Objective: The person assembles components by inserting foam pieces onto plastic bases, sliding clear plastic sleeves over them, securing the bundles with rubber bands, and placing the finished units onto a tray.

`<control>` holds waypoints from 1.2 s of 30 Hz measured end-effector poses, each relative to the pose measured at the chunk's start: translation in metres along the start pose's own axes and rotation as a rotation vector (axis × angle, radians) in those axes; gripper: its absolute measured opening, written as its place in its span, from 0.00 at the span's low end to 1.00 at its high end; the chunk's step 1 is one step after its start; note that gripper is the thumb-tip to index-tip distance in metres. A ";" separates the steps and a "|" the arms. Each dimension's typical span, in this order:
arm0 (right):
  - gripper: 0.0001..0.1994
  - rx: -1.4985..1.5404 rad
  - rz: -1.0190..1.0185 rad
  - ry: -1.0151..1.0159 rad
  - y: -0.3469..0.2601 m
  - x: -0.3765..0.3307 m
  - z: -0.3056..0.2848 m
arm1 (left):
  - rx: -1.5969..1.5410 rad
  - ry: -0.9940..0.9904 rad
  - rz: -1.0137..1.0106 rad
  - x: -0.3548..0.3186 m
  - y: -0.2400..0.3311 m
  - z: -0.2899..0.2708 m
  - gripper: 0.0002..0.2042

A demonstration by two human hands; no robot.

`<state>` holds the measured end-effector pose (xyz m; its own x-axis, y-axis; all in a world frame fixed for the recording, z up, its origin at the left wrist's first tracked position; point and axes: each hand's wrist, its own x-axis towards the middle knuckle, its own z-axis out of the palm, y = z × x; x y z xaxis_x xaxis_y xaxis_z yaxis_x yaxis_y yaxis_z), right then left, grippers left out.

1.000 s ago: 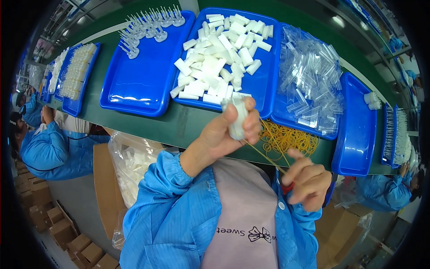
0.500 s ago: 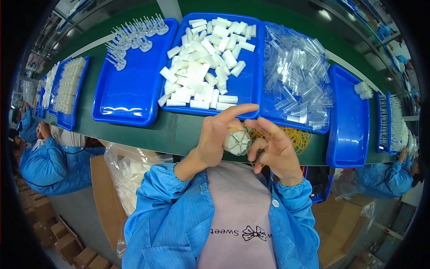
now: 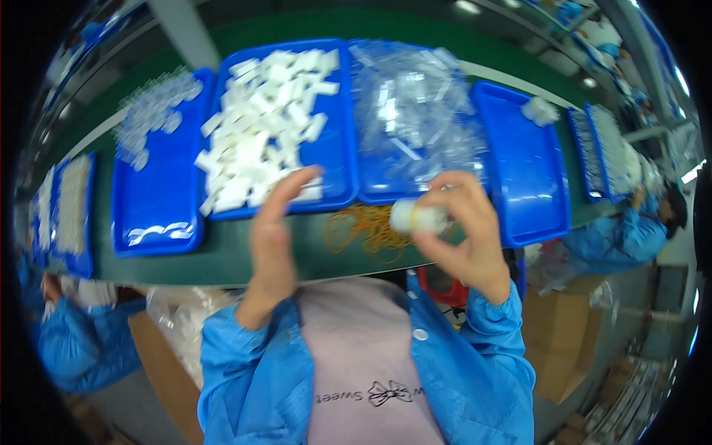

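My right hand (image 3: 475, 241) grips a short white round bundle (image 3: 406, 216) between thumb and fingers, with a yellow band around its middle. Its parts are blurred. My left hand (image 3: 271, 248) is raised and apart from the bundle, fingers stretched out and holding nothing, smeared by motion. It is nearest the front of a blue tray (image 3: 334, 167) heaped with white foam-like pieces (image 3: 259, 126). Just left of the bundle, yellow rubber bands (image 3: 363, 228) lie in a loose pile on the green table (image 3: 222, 268).
A tray of clear plastic pieces (image 3: 415, 111) stands ahead. The right tray (image 3: 523, 185) holds a white bundle (image 3: 540, 111) at its far end. The left tray (image 3: 159, 208) carries clear stemmed parts (image 3: 152, 111). Co-workers in blue sit at both sides.
My hands have drawn apart: the left moved left off the bundle, the right keeps it and turned it from end-on to sideways. The view has swung right.
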<state>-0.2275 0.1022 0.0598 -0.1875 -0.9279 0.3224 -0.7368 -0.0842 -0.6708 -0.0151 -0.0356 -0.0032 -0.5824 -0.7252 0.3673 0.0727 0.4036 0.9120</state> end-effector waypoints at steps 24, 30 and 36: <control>0.29 -0.661 0.134 0.438 0.260 0.059 -0.162 | 0.462 0.212 0.139 -0.030 0.015 -0.084 0.11; 0.31 -0.376 0.588 0.824 0.300 0.038 -0.175 | 0.468 0.373 0.052 -0.037 0.010 -0.109 0.12; 0.27 -0.297 0.514 0.929 0.316 0.049 -0.163 | 0.458 0.358 0.055 -0.028 0.010 -0.104 0.12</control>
<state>-0.5758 0.0891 -0.0272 -0.8402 -0.1817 0.5110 -0.5342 0.4401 -0.7218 0.0860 -0.0693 0.0142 -0.2715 -0.8077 0.5234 -0.3086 0.5881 0.7475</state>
